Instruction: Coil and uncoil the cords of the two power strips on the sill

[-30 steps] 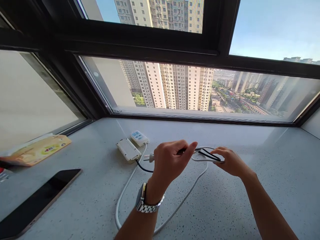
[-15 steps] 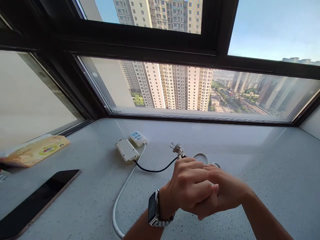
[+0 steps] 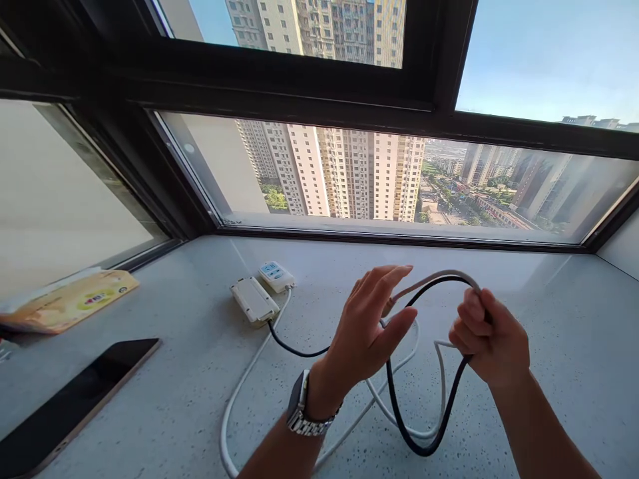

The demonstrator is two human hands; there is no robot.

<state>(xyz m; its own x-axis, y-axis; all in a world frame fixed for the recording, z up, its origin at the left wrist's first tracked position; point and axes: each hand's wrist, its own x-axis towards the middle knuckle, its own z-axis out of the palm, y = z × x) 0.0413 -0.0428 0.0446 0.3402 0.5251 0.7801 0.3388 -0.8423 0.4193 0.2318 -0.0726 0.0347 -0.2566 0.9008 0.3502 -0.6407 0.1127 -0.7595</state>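
Observation:
My right hand [image 3: 492, 339] is closed in a fist around a black cord [image 3: 423, 450] and a pale grey cord [image 3: 439, 274]. The black cord hangs below the fist in a loop. My left hand [image 3: 372, 326], with a metal-banded watch [image 3: 304, 409] on its wrist, is open with its fingers stretched, beside the left end of the grey cord; whether it touches the cord I cannot tell. A white power strip [image 3: 275, 275] and a white rectangular box [image 3: 254, 301] lie to the left. Behind my left hand the plug is hidden.
A white cable [image 3: 230, 412] curves over the speckled white sill [image 3: 180, 399]. At the left lie a phone [image 3: 84, 399] with a dark screen and a yellow tissue pack [image 3: 94, 298]. Dark window frames [image 3: 299, 100] enclose the far side.
My hands, clasped together before, have parted. My right hand has moved right and up with the cords, drawing a loop. My left hand has opened, and the plug has gone out of sight.

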